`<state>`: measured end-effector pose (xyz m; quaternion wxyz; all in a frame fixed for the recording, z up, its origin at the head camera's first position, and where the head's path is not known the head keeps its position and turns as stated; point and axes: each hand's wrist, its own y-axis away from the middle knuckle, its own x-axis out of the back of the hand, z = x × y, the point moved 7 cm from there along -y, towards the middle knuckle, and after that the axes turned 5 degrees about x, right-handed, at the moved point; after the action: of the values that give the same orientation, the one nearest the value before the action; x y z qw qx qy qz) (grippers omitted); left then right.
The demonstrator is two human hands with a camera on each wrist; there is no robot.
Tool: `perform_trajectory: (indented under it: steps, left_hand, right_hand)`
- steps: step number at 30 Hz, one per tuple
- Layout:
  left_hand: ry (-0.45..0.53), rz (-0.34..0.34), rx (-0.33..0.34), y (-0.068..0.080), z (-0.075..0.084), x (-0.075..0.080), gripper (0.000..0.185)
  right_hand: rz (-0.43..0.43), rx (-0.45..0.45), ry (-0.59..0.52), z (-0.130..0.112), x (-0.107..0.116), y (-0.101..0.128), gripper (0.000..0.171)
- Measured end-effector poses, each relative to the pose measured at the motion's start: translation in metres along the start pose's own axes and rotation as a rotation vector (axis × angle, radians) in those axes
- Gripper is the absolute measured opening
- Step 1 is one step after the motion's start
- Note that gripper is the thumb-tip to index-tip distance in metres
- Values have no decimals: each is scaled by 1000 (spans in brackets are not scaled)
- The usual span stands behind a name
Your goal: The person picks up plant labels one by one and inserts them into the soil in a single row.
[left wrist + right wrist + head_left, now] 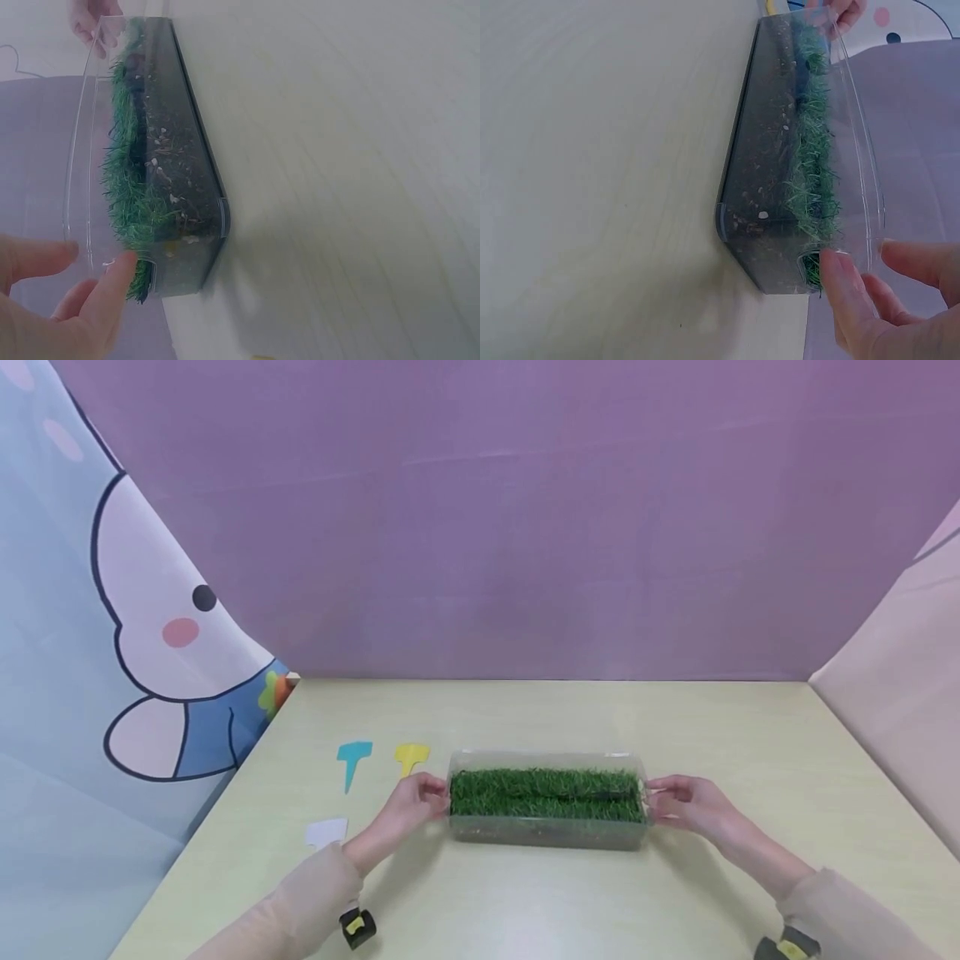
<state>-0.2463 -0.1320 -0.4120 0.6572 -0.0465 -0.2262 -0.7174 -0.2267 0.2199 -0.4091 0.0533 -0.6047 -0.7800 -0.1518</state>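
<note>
Clamped on opp. ends of clear grass planter (547, 833) w/ L hand (408, 803) & R hand (693, 804), prob. for even support; seems to rest on worktop (547, 902), ctr. Note blue plant label (354, 753) off L, prob. for room.

A purple backdrop (510, 527) rises behind a pale table (720, 727), a cartoon-printed blue sheet (45, 693) at left

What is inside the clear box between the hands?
Inside the clear box, green grass sits above dark, soil-like material with pale specks. The grass covers most of the top, so the middle below is hidden.
</note>
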Motion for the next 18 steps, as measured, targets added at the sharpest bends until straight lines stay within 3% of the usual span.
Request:
perform_trajectory:
  steps: [11, 18]
  left_hand:
    - [-6, -5, -23, 5, 2, 1, 24]
    - [37, -105, -5, 1, 3, 3, 28]
  right_hand:
    - [-3, -2, 16, -1, 0, 2, 43]
    - [-9, 10, -4, -3, 1, 1, 43]
